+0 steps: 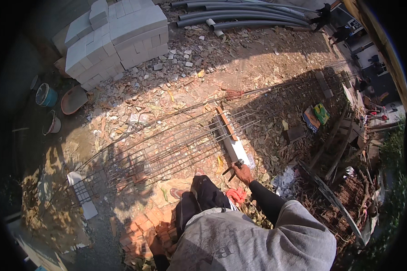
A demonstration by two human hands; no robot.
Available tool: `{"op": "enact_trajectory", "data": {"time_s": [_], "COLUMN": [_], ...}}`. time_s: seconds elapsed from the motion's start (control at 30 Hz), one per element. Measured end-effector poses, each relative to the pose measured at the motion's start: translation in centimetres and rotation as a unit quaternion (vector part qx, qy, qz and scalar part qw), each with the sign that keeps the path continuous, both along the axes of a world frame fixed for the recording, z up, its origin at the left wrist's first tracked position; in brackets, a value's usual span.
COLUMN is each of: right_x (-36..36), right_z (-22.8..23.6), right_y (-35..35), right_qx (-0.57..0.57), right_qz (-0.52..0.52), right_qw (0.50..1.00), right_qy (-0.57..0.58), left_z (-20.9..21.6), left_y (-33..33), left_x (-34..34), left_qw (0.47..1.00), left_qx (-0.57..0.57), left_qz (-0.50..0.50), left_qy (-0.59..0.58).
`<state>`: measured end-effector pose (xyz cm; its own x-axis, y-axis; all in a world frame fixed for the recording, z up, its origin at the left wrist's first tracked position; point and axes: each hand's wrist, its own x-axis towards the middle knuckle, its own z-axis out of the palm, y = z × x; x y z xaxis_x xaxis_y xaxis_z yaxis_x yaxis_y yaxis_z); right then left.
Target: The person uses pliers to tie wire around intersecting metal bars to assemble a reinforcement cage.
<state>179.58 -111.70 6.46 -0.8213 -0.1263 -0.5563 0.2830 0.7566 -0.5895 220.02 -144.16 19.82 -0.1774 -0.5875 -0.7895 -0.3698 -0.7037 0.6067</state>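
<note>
My right hand [243, 175] is closed around a dark hand tool [238, 163] that looks like pincers, with two dark handles showing. It is just above the near end of a white block [235, 149]. Lying across that block, a reddish-brown wooden strip [226, 123] is among the ends of long thin steel bars [176, 140], which are tied into a cage stretching to the left. My left hand [154, 243] hangs low beside a stack of orange bricks [142, 223]. Its fingers look loosely stretched out, with nothing visible in them.
Pale blocks [117, 36] are piled at the far left, near buckets [46, 95] and a shallow pan [73, 100]. Grey pipes [244, 16] lie at the back. Old planks [334, 203] and bags [321, 114] are on the right. A white block [89, 209] is under the cage's left end.
</note>
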Motion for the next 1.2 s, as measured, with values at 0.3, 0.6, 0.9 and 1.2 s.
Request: {"op": "enact_trajectory", "data": {"time_s": [0.3,0.6,0.9,1.2], "right_x": [-3.3,-10.2,-14.2,-4.0], "right_z": [-3.9,-19.8,-38.0,-36.5], "right_y": [-0.7,-6.6,-10.3,-16.5], "right_qx": [-0.122,-0.047,0.171,0.101], "right_qz": [-0.167,-0.097,0.032,-0.029], "right_qw": [0.978,0.993,0.983,0.973], "right_qy": [0.004,0.04,0.052,0.205], "left_z": [-2.8,-14.8,-32.7,-45.1], "left_y": [-2.0,-5.2,-5.4,-0.9], "left_x": [-6.2,-11.4,-17.3,-20.6], "left_qw": [0.989,0.965,0.952,0.96], "left_qx": [0.074,0.11,0.16,0.156], "left_qz": [-0.092,-0.237,-0.247,-0.228], "left_qy": [-0.091,-0.034,-0.08,0.05]}}
